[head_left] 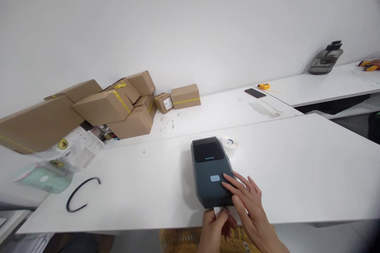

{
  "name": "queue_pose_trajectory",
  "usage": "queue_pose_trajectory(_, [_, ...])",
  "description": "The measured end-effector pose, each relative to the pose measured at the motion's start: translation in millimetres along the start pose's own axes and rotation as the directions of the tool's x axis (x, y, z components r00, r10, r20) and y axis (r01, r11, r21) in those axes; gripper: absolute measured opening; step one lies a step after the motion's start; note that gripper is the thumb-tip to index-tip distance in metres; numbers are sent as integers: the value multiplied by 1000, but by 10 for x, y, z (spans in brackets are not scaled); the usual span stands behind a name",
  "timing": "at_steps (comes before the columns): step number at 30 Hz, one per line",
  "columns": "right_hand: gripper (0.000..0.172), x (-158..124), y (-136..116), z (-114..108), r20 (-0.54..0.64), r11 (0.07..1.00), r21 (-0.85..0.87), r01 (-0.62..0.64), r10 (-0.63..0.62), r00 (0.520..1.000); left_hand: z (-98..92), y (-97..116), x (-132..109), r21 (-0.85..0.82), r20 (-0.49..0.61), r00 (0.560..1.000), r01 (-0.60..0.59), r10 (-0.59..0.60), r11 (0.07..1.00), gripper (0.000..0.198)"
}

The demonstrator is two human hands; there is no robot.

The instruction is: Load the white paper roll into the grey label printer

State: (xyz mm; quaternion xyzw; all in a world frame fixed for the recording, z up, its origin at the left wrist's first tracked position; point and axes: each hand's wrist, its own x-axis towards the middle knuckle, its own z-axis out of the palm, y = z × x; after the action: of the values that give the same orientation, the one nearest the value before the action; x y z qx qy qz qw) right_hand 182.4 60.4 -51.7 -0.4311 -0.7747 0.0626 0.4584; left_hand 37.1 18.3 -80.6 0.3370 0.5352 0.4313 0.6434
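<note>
The left hand [214,223] pinches white paper [218,209] at the front of the dark machine [206,172]; a hard tug might rip it. The right hand [249,202], fingers loosely spread, touches the machine on the counter [297,170]; a push could bump the white roll [233,145] just behind.

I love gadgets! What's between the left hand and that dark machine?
A bit of white paper shows between the left hand and the dark machine, in the head view.
</note>
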Motion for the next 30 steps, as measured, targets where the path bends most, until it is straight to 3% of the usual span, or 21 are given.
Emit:
queue_pose_trajectory(5, [35,40,-20,-5,-11,997,-63,35,-36,999,-24,25,-29,86,49,998,-48,44,995,74])
queue_pose_trajectory(8, [28,128,-49,1,-9,989,-125,79,-81,997,-113,-85,-21,153,118,993,-41,22,987,76])
queue_pose_trajectory(11, [33,201,-89,18,53,970,-195,146,-139,989,-270,-260,-33,223,136,990,6,-37,975,73])
queue_pose_trajectory(14, [39,213,-140,42,90,950,-245,193,-176,980,-474,-365,-87,211,46,997,52,-63,976,68])
queue_pose_trajectory(16, [41,200,-181,60,90,944,-267,196,-178,980,-600,-335,-137,181,-90,996,33,-17,983,67])
queue_pose_trajectory(18, [42,190,-225,81,83,941,-281,188,-171,982,-685,-225,-186,183,-278,956,-46,97,982,64])
queue_pose_trajectory(20, [41,192,-260,105,67,943,-285,174,-161,985,-708,-68,-216,242,-454,855,-154,252,958,59])
queue_pose_trajectory(22, [38,203,-274,125,47,946,-282,160,-153,987,-665,89,-218,324,-542,742,-250,396,912,55])
queue_pose_trajectory(24, [37,213,-260,138,38,948,-278,155,-150,988,-579,208,-195,381,-549,678,-318,489,868,52])
queue_pose_trajectory(26, [39,217,-226,144,45,948,-273,166,-160,986,-485,270,-157,410,-505,669,-370,546,833,53])
queue_pose_trajectory(30, [38,227,-160,164,39,954,-249,169,-165,986,-365,235,-79,437,-388,705,-427,594,792,53])
